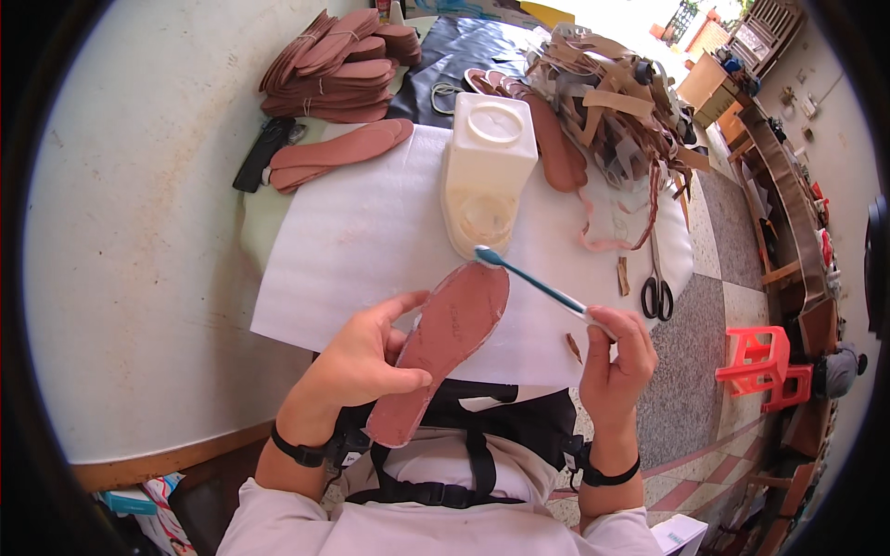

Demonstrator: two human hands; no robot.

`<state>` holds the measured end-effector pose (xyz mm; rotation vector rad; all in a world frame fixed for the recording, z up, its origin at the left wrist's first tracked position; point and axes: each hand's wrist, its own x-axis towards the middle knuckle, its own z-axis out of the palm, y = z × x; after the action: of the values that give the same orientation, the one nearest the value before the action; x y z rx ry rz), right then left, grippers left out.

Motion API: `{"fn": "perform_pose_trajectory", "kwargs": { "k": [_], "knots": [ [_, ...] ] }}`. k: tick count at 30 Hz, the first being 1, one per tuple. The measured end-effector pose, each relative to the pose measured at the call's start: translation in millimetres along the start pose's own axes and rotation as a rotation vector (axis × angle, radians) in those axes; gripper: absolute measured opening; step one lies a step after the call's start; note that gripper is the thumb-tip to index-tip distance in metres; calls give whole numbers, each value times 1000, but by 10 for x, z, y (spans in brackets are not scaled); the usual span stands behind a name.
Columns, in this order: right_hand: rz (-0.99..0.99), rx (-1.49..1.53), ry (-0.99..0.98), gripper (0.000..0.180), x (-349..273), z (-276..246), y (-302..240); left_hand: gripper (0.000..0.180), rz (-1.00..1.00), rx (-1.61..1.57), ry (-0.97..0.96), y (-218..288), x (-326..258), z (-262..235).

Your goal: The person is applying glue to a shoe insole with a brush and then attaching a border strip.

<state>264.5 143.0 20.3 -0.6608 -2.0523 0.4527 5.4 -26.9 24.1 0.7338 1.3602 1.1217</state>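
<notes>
My left hand (371, 360) grips a reddish-brown shoe insole (456, 320) by its left edge, thumb on top and the fingers partly hidden underneath. The insole is tilted, its wide toe end pointing away from me, with a pale wet-looking line along its rim. Pinched in my right hand (617, 360) is a teal and white toothbrush (540, 285). Its head lies at the toe edge of the insole. Just beyond stands an off-white plastic glue container (487, 171) with a low open mouth at its near side.
Bundled insoles (338, 79) are stacked at the far left, with loose insoles (338, 156) and a black object (264, 153) nearer. A tangle of cut strips (612, 107) lies far right. Black-handled scissors (657, 292) rest at the white sheet's right edge. A red stool (756, 361) stands on the floor.
</notes>
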Motion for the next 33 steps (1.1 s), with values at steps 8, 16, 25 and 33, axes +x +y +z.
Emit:
{"fn": "perform_pose_trajectory", "kwargs": {
  "k": [8, 16, 25, 33],
  "knots": [
    [72, 34, 60, 15, -79, -139, 37, 92, 26, -34, -31, -25, 31, -14],
    [122, -21, 9, 14, -55, -149, 50, 91, 38, -56, -23, -57, 5, -19],
    [35, 97, -13, 14, 12, -3, -97, 90, 37, -44, -39, -6, 21, -8],
    [58, -4, 80, 16, -8, -161, 37, 88, 44, -65, -26, -51, 20, -18]
  ]
}}
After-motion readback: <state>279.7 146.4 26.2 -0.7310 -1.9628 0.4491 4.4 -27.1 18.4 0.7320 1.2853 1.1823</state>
